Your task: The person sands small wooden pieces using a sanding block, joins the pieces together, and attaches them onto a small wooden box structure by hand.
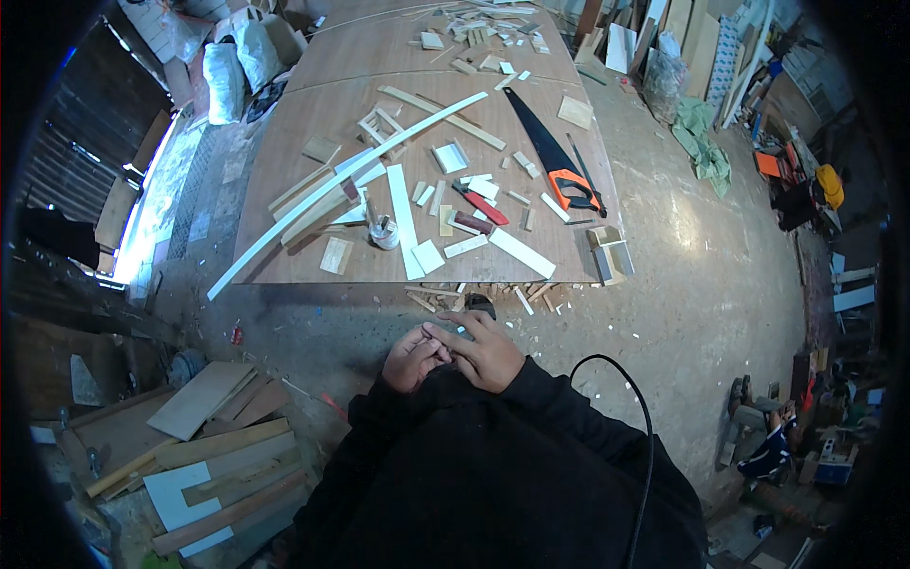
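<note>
My left hand and my right hand meet close in front of my body, just short of the table's near edge. The left fingers are curled in a pinch. My right fingers bend over toward them, the index reaching forward, and their tips come together with the left ones. Whatever lies between the fingertips, if anything, is hidden or too small to name. Nearest on the table are a white square piece, a long white strip and a white board. Red-handled pliers lie beyond them.
The wooden table holds a handsaw with an orange handle, a glue jar, a small wooden box and a long strip overhanging the near left edge. Boards are stacked at lower left. A black cable loops at my right.
</note>
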Motion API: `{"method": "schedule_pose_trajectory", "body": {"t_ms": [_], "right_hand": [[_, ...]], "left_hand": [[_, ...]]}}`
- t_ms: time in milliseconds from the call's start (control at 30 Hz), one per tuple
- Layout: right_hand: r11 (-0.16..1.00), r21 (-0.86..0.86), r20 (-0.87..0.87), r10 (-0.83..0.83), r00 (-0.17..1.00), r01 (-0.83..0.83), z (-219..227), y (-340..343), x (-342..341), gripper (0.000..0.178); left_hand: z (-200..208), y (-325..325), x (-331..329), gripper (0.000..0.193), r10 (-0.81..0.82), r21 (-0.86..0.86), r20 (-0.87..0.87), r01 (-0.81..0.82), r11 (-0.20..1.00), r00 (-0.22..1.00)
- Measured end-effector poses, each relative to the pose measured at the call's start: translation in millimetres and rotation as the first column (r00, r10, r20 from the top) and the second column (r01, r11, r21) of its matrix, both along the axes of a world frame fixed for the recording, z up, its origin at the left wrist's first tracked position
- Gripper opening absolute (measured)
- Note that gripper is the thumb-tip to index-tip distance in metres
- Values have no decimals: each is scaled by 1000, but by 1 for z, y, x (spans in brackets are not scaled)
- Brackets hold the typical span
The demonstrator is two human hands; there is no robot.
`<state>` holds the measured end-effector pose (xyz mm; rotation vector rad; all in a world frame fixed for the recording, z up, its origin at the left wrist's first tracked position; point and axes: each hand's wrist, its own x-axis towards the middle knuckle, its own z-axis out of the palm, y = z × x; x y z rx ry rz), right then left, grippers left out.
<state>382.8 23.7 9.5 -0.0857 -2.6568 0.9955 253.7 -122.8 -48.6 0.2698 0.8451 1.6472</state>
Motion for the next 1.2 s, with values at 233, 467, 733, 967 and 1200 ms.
{"method": "schedule_pose_trajectory", "body": {"t_ms": [233, 467, 733, 967, 1200], "right_hand": [[999, -17, -20, 31, 999, -31, -2, 4, -3, 59], [999, -26, 17, 29, 999, -29, -4, 12, -2, 60], [998, -46, 67, 33, 997, -30, -7, 25, -1, 61], [995, -100, 48, 21, 999, -16, -12, 44, -6, 62], [991, -132, 96, 51, 994, -38, -10, 66, -14, 57]], "left_hand": [[-4, -1, 0, 15, 6, -26, 13, -5, 1000, 1000], [-7, 5, -1, 14, -4, -114, 16, 6, 993, 1000], [-14, 20, -4, 13, 9, -93, -161, -25, 995, 987], [-2, 37, -6, 9, -45, -157, -258, 4, 988, 965], [-14, 57, -11, 2, 14, -65, -310, -36, 997, 951]]}}
